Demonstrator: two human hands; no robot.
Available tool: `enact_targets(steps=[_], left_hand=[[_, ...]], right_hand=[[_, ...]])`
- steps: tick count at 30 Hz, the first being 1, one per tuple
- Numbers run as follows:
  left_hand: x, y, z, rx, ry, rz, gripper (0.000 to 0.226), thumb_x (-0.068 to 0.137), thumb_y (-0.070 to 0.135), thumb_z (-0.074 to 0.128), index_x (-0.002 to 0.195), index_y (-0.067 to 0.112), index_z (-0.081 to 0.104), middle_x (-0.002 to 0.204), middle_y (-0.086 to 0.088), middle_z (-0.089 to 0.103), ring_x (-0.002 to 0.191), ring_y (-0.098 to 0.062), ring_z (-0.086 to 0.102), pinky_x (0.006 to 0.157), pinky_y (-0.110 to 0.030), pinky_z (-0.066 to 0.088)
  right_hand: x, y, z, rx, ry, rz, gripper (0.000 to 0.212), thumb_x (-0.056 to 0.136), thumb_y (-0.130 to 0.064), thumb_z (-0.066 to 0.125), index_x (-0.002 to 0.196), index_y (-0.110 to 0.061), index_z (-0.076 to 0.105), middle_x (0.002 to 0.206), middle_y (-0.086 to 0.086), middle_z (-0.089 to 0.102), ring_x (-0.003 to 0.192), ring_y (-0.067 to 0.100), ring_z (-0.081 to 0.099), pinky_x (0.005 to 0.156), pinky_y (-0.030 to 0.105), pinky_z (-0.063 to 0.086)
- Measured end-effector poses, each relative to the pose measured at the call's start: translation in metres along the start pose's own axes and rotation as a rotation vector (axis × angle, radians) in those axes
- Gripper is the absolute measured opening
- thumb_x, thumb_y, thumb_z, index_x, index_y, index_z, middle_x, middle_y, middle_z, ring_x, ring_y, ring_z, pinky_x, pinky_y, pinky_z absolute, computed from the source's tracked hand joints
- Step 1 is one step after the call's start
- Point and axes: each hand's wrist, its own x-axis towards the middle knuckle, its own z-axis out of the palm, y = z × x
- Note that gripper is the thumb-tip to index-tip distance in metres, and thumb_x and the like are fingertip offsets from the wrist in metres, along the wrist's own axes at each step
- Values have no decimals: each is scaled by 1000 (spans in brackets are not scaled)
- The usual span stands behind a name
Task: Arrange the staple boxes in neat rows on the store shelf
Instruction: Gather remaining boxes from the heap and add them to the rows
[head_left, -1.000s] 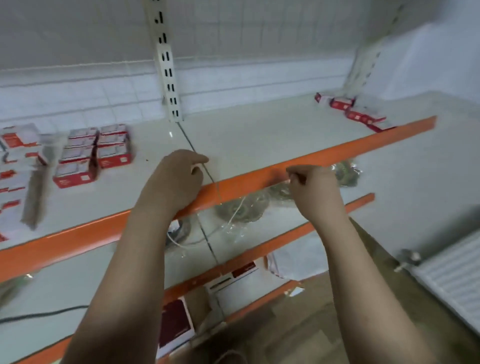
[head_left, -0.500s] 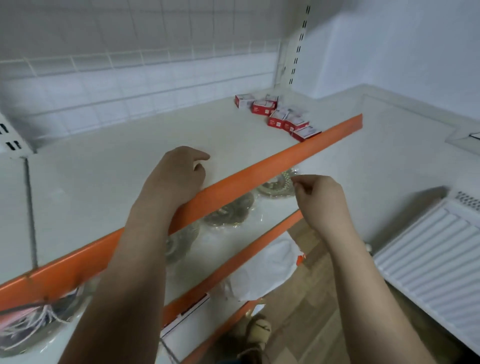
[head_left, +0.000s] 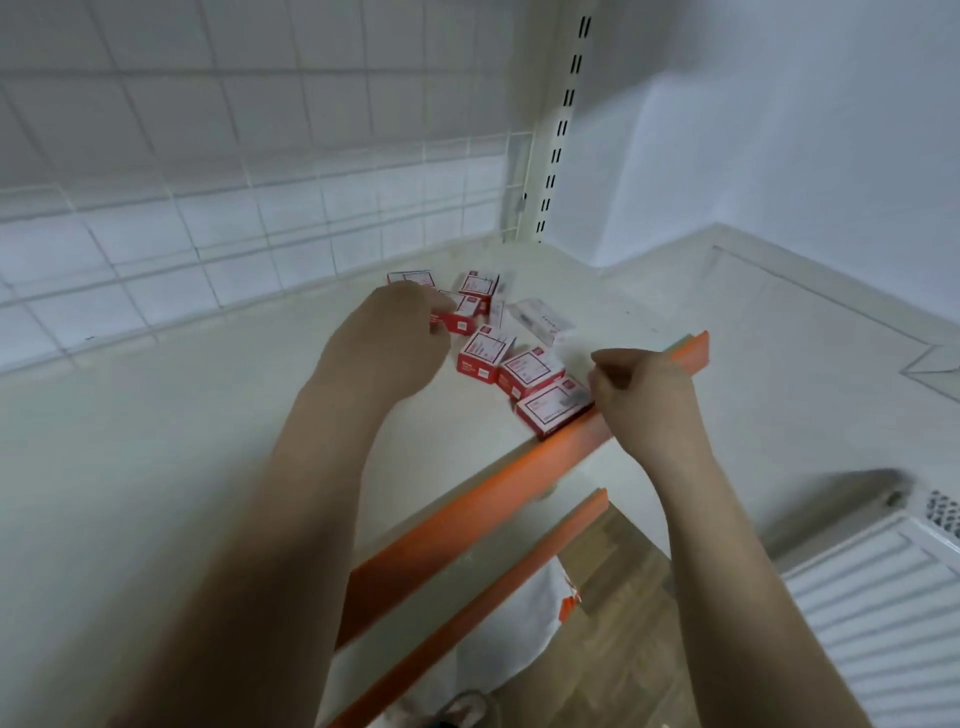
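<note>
Several red-and-white staple boxes (head_left: 485, 351) lie scattered at the right end of the white shelf (head_left: 208, 441). My left hand (head_left: 387, 345) reaches over the shelf, and its fingertips curl round the left end of one staple box (head_left: 460, 319). My right hand (head_left: 641, 392) hovers at the orange front edge (head_left: 467, 512). Its fingers are curled with thumb and forefinger together, and it holds nothing. It sits just right of the nearest box (head_left: 553, 408), which lies against the edge. Motion blur hides the far boxes' details.
A white wire grid (head_left: 260, 208) backs the shelf, with a slotted upright (head_left: 558, 130) at its right end. A lower orange-edged shelf (head_left: 519, 571) sits below, above a wooden floor. A white radiator (head_left: 883, 623) stands at the lower right.
The view has swung right and closer to the scattered boxes. My left hand has moved forward off the shelf's front onto a box. My right hand has risen from below the edge to beside the nearest box.
</note>
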Motion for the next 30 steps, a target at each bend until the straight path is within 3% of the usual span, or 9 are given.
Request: enact_targets(steps=[3,7,12,17,21,27,30], left_hand=[[10,-1,3,29,-13,-21,37,93,12,41,125,23,58,132,-2,53,122,-20,46,95,-27,35],[15,-3,6,29,-27,-91,39,94,16,42,131,24,52,138,1,47,127,-16,40,101,-24,29],[22,3,18,28,45,-221,39,94,16,43,131,26,52,140,2,45,130,-15,39,101,-25,30],[35,20,29,48,80,-321,40,94,17,44,132,23,51,142,1,45,131,-17,38,104,-26,30],[58,32,44,57,117,-387,38,92,23,49,130,22,53,139,-1,48,128,-18,43,102,-30,35],[96,51,76,8,100,-474,46,80,41,65,119,19,56,119,-1,56,106,-20,54,88,-35,46],[106,55,88,75,99,-529,33,82,34,65,109,15,60,110,-4,59,103,-24,55,79,-34,46]], right_hand=[[33,7,11,-2,-32,-4,16,85,-14,54,91,-10,69,90,7,68,89,27,60,70,25,41],[71,12,28,-74,-115,5,48,84,-39,63,122,-9,59,121,6,62,109,21,57,86,27,42],[103,19,45,-111,-268,-35,61,72,-55,69,107,-7,57,103,12,61,91,28,59,75,31,47],[122,27,43,-72,-356,-121,40,74,-39,70,90,-4,61,86,10,63,73,24,58,52,26,37],[140,43,32,7,-331,-192,36,75,-37,68,96,-8,64,93,8,62,84,27,59,63,27,37],[160,62,6,126,-277,-247,24,77,-34,66,73,-12,58,71,3,55,61,19,50,46,25,28],[169,69,0,138,-273,-280,22,78,-37,66,85,-16,63,86,4,60,72,18,54,51,24,34]])
